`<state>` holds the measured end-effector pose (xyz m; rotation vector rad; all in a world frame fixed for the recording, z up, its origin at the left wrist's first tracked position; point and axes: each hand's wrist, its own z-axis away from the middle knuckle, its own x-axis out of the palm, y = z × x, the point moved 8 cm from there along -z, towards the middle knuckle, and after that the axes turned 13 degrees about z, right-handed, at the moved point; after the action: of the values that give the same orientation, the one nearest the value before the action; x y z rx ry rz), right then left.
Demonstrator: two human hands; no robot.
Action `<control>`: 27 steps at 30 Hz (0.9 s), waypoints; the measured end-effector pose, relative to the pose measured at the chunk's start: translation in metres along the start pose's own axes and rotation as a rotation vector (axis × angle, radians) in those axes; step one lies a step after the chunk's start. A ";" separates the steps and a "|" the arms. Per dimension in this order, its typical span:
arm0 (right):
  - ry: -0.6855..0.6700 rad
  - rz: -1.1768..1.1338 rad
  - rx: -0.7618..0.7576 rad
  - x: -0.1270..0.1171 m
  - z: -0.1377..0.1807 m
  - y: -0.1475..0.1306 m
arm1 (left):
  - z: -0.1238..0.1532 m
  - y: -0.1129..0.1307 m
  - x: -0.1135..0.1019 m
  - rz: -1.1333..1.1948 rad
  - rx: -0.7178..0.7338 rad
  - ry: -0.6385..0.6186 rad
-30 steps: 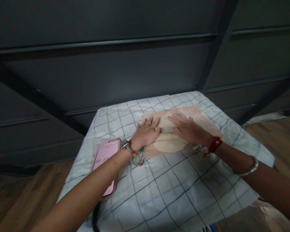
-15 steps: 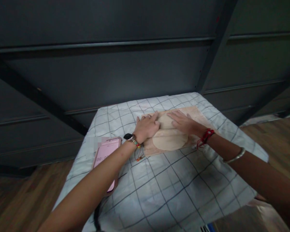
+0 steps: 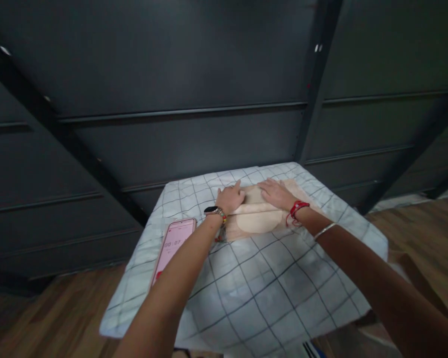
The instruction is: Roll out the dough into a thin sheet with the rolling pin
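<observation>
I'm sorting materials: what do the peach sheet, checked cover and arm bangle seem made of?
Peach sheet: matte, perhaps fabric or paper, from its flat, dull surface. Checked cover: probably soft-sheened cloth or plastic sheeting; it drapes and wrinkles. Bangle: likely metal, given its silvery shine.

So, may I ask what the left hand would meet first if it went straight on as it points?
Most likely the dark panel beyond the checked cloth; the left hand would pass over the cloth's far edge, but the depth there is unclear.
</observation>
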<state>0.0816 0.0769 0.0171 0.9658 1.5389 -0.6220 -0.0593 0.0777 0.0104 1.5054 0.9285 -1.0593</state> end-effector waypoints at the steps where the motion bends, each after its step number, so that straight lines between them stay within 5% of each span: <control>1: -0.008 0.001 0.000 0.000 0.002 -0.002 | 0.003 0.001 0.001 0.012 -0.001 -0.017; 8: -0.207 -0.069 0.081 0.004 0.039 -0.014 | 0.042 0.013 0.007 0.000 0.070 -0.058; 16: -0.084 -0.021 0.010 -0.007 0.074 -0.033 | 0.076 0.027 0.000 -0.118 0.117 0.129; 21: -0.032 0.001 -0.016 -0.004 0.062 -0.028 | 0.067 0.023 -0.003 -0.105 0.037 0.170; 27: -0.023 -0.037 -0.028 -0.001 0.027 -0.013 | 0.026 0.012 -0.007 -0.063 -0.004 0.118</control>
<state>0.0852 0.0473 0.0112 0.9078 1.5445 -0.6334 -0.0542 0.0500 0.0185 1.5576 1.0652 -1.0213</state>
